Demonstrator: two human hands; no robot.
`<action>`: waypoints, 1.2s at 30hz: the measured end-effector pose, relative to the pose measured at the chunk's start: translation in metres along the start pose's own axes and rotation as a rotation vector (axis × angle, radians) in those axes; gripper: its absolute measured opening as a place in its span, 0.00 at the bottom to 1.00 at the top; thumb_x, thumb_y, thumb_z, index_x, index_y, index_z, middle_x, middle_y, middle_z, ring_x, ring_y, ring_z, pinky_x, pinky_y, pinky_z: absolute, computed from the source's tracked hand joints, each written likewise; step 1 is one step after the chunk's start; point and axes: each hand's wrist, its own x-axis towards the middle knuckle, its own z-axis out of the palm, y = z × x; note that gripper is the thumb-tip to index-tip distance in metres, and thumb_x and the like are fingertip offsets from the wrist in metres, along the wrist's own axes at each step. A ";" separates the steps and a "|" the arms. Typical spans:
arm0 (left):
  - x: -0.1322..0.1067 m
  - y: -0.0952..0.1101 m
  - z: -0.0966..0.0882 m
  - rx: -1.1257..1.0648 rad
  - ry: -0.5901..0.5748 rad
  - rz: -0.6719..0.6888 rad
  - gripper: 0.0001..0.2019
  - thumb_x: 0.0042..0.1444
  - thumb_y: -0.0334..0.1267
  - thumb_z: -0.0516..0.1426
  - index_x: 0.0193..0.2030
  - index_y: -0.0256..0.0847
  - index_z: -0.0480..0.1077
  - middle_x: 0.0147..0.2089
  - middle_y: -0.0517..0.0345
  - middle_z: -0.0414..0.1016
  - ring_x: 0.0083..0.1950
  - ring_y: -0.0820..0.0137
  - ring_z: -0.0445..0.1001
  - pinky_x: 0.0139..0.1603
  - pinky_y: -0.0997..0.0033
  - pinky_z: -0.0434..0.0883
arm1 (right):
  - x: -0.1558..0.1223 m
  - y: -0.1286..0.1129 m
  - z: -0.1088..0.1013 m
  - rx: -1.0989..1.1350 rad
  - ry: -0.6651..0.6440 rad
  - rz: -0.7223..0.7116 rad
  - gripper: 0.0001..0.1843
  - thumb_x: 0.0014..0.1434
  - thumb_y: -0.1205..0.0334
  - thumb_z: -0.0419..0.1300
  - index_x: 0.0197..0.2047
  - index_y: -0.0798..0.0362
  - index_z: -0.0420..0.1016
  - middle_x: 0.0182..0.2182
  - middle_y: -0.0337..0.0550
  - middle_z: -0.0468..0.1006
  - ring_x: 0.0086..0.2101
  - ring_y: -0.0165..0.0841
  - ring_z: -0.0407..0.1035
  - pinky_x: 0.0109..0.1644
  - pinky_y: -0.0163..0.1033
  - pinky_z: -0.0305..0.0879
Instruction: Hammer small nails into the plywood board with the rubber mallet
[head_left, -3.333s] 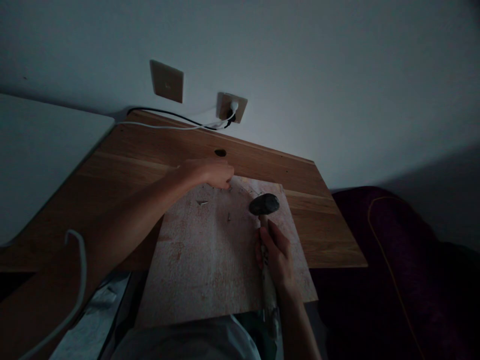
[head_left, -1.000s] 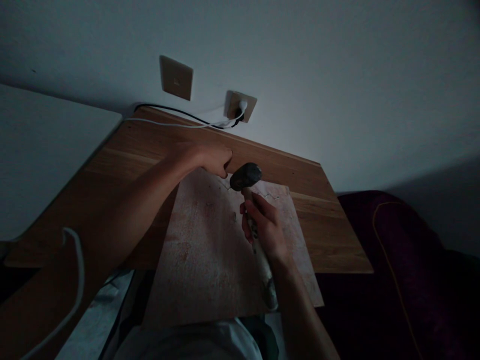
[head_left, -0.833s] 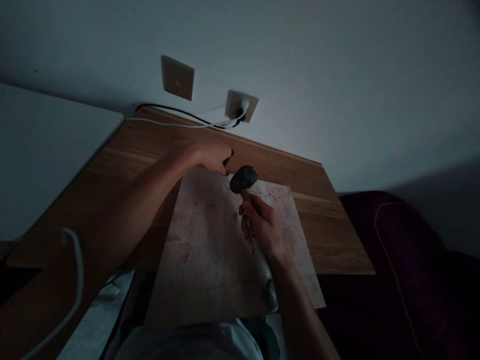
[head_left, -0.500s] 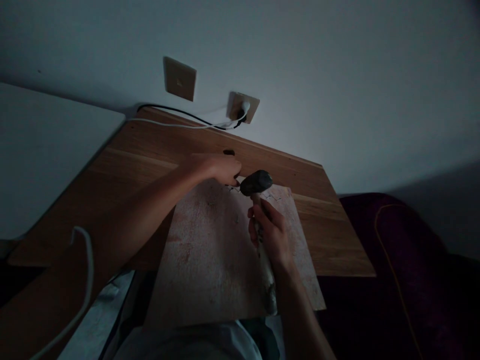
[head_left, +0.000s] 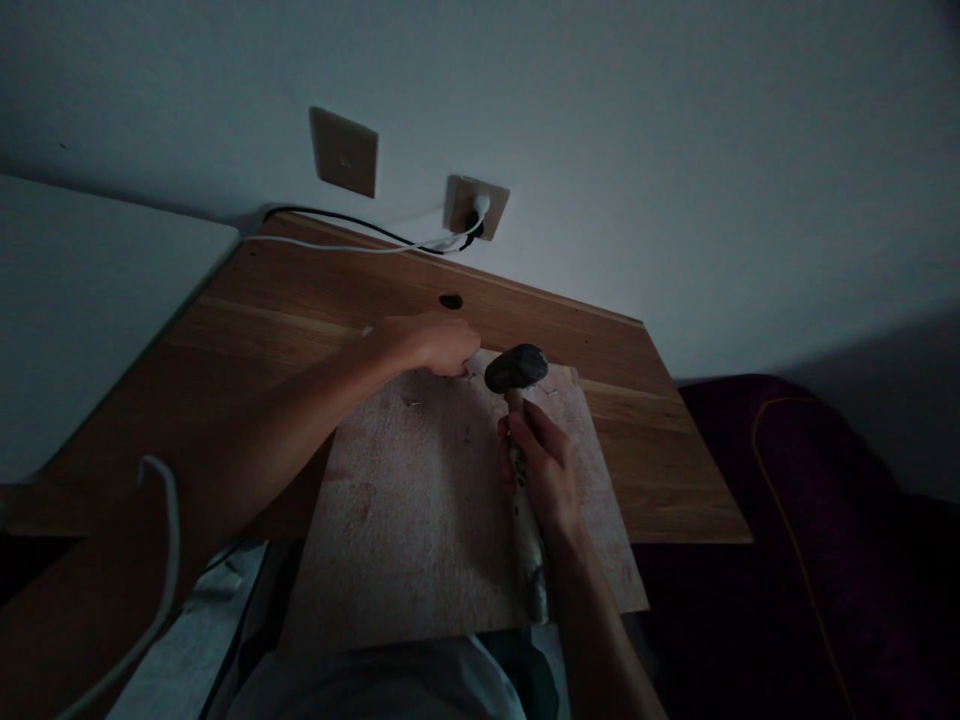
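My right hand is wrapped around the pale, worn handle of a hammer, its dark head raised over the far part of a board. That board has a whitish, reddish-stained face and lies partly on the wooden desk. My left hand rests at the board's far edge, just left of the hammer head, fingers curled down; what they pinch, if anything, is hidden. Small nails lie on the board left of the middle, and another nail is nearer its centre. More nails are right of the hammer head.
Beneath the board is a wooden desk with a dark cable hole. A socket with plugs and black and white cables is on the wall behind. Purple upholstery stands to the right. A white cord hangs across my left forearm.
My left hand has shifted slightly, its fingers drawn closer together at the board's far edge. The hammer stays raised in nearly the same place. The whole view has moved a little.
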 end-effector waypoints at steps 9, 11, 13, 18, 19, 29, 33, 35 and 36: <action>-0.006 -0.013 -0.012 -0.020 -0.024 -0.012 0.12 0.59 0.39 0.63 0.45 0.37 0.86 0.40 0.45 0.86 0.40 0.60 0.80 0.40 0.65 0.67 | -0.003 -0.021 0.010 0.026 -0.132 -0.090 0.19 0.63 0.42 0.65 0.36 0.49 0.71 0.17 0.29 0.69 0.12 0.25 0.59 0.12 0.30 0.53; -0.009 -0.023 -0.017 -0.036 0.000 -0.035 0.12 0.59 0.38 0.62 0.44 0.36 0.86 0.38 0.47 0.85 0.37 0.63 0.78 0.37 0.66 0.66 | -0.001 -0.023 0.017 0.010 -0.148 -0.122 0.18 0.64 0.43 0.64 0.36 0.49 0.71 0.19 0.29 0.69 0.12 0.24 0.59 0.13 0.31 0.54; -0.012 -0.032 -0.021 -0.051 0.027 -0.070 0.13 0.59 0.37 0.61 0.46 0.35 0.85 0.38 0.48 0.85 0.35 0.64 0.76 0.36 0.67 0.65 | 0.003 -0.021 0.024 -0.017 -0.144 -0.128 0.18 0.64 0.43 0.64 0.38 0.50 0.71 0.22 0.30 0.71 0.13 0.23 0.59 0.12 0.31 0.54; -0.016 -0.041 -0.021 -0.053 0.072 -0.085 0.14 0.63 0.37 0.59 0.48 0.35 0.84 0.38 0.49 0.83 0.35 0.65 0.74 0.38 0.66 0.65 | 0.004 -0.012 0.027 -0.059 -0.151 -0.080 0.19 0.63 0.43 0.65 0.41 0.51 0.73 0.25 0.31 0.72 0.13 0.23 0.59 0.13 0.31 0.54; -0.015 -0.041 -0.020 -0.063 0.076 -0.081 0.14 0.64 0.39 0.59 0.48 0.34 0.83 0.38 0.48 0.83 0.35 0.65 0.73 0.38 0.66 0.65 | 0.000 -0.011 0.024 -0.057 -0.148 -0.078 0.19 0.63 0.42 0.65 0.41 0.51 0.73 0.24 0.31 0.71 0.13 0.23 0.59 0.13 0.31 0.53; 0.001 -0.037 -0.008 -0.096 0.105 0.045 0.12 0.65 0.43 0.62 0.38 0.39 0.85 0.38 0.51 0.85 0.33 0.68 0.73 0.35 0.66 0.61 | -0.050 0.020 -0.010 -0.043 -0.015 0.046 0.24 0.63 0.35 0.66 0.37 0.48 0.71 0.17 0.29 0.66 0.14 0.27 0.58 0.14 0.32 0.55; 0.001 -0.018 -0.008 -0.129 0.038 0.125 0.08 0.62 0.39 0.64 0.38 0.40 0.85 0.37 0.53 0.86 0.32 0.69 0.75 0.36 0.68 0.62 | -0.050 0.028 -0.010 -0.039 -0.023 0.020 0.22 0.65 0.36 0.65 0.38 0.48 0.71 0.18 0.29 0.67 0.15 0.27 0.59 0.15 0.32 0.56; 0.000 -0.006 -0.008 -0.135 0.014 0.180 0.07 0.60 0.38 0.64 0.38 0.41 0.85 0.37 0.54 0.86 0.32 0.69 0.75 0.36 0.68 0.62 | -0.049 0.029 -0.009 -0.022 -0.028 0.023 0.22 0.65 0.37 0.65 0.38 0.48 0.70 0.19 0.29 0.67 0.15 0.27 0.59 0.15 0.32 0.55; -0.001 -0.001 -0.009 -0.138 0.008 0.202 0.06 0.59 0.38 0.65 0.38 0.41 0.85 0.37 0.54 0.86 0.33 0.69 0.75 0.35 0.69 0.62 | -0.048 0.030 -0.009 -0.012 -0.031 0.024 0.22 0.65 0.37 0.64 0.38 0.48 0.70 0.18 0.28 0.66 0.14 0.27 0.58 0.14 0.31 0.55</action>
